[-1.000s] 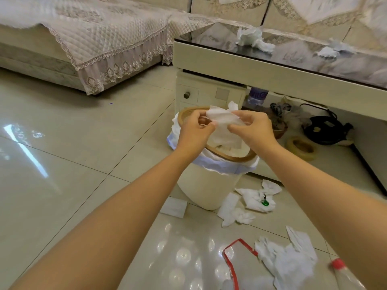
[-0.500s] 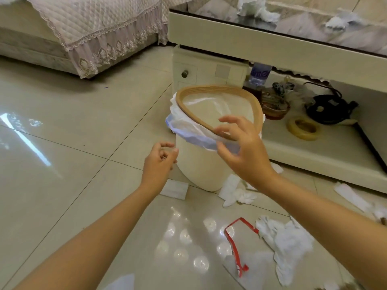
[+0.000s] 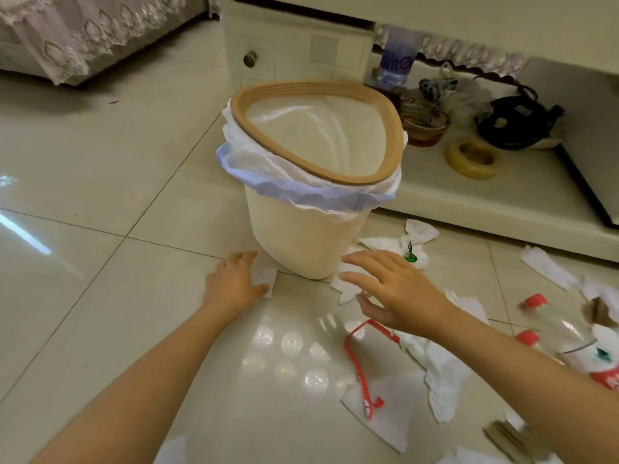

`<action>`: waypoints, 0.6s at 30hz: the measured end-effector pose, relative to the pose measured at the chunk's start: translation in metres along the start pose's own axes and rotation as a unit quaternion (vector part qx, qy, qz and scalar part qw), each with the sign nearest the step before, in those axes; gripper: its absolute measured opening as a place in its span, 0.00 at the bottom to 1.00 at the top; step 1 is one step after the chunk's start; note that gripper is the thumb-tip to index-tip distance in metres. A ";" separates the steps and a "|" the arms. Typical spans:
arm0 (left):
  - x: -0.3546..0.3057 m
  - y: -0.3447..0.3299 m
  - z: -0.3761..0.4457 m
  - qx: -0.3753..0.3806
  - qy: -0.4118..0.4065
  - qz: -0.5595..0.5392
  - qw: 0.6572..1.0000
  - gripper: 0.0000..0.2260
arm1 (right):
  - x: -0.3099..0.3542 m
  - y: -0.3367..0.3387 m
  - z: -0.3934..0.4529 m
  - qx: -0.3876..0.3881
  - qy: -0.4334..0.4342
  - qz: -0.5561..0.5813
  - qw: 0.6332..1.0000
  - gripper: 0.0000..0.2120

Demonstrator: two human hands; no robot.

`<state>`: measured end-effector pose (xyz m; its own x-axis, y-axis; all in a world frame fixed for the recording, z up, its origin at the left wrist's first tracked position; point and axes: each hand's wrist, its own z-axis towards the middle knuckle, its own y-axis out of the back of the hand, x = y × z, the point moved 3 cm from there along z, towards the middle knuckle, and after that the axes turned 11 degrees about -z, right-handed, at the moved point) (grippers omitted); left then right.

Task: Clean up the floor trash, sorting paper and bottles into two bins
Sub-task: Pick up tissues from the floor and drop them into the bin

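A cream bin [image 3: 303,239] with a tan rim and a white liner stands on the tiled floor. My left hand [image 3: 232,279] lies flat on a small white paper square [image 3: 266,279] at the bin's left foot. My right hand [image 3: 388,286] reaches with spread fingers over a crumpled white tissue [image 3: 345,289] at the bin's right foot. More crumpled paper [image 3: 442,373] lies under my right forearm. Two clear bottles with red caps [image 3: 549,313] lie at the right edge.
A low cream table [image 3: 469,209] stands behind the bin; its lower shelf holds a tape roll [image 3: 472,157], a bowl and a black object. A red strip [image 3: 360,370] lies on white paper. A lace-covered sofa [image 3: 77,35] is at the far left.
The paper held over the bin a second ago is gone from my hands. Both hands have dropped to the floor beside the bin, left onto the paper square, right over the tissue.
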<state>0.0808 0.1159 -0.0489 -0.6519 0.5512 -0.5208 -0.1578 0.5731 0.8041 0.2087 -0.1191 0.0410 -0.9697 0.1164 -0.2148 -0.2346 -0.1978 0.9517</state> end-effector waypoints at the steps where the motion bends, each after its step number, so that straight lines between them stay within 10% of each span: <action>1: 0.003 -0.006 0.002 0.011 0.017 0.006 1.000 0.32 | -0.004 -0.007 -0.006 0.015 -0.012 -0.001 1.000 0.19; 10: -0.053 -0.055 -0.019 -0.032 -0.178 -0.025 0.983 0.08 | -0.038 -0.060 -0.048 0.112 -0.139 0.008 0.984 0.21; 18: -0.149 -0.092 -0.003 0.002 -0.195 -0.187 0.963 0.17 | -0.067 -0.099 -0.073 0.158 -0.291 0.001 0.944 0.24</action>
<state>0.1901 -0.0205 -0.0448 -0.2214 0.4914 -0.8423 -0.3237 0.7777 0.5388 0.2917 -0.1779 -0.0547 -0.7475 0.6486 -0.1436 -0.1115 0.0907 0.9896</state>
